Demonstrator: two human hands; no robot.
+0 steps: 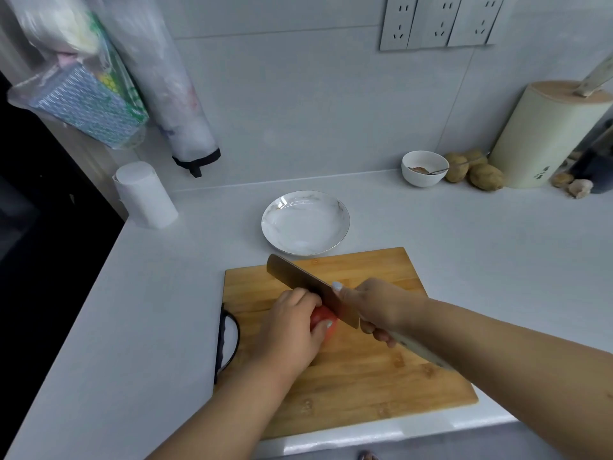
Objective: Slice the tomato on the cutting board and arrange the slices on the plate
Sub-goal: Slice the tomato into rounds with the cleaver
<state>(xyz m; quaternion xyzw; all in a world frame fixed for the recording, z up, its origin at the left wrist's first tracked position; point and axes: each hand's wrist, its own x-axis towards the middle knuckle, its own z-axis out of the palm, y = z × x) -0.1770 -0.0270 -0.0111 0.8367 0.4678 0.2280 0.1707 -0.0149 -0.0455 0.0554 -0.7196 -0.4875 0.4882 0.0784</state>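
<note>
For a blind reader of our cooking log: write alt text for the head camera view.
On a wooden cutting board, the left hand holds a red tomato while the right hand grips a cleaver against it. An empty white plate sits on the counter just behind the board.

1. Red tomato [322, 316] – on the wooden cutting board [358, 366], mostly hidden under a hand, knife blade resting on top.
2. Cutting board – flat on the counter, light brown, black handle on the left edge.
3. White plate [331, 242] – round, just behind the board.
</note>
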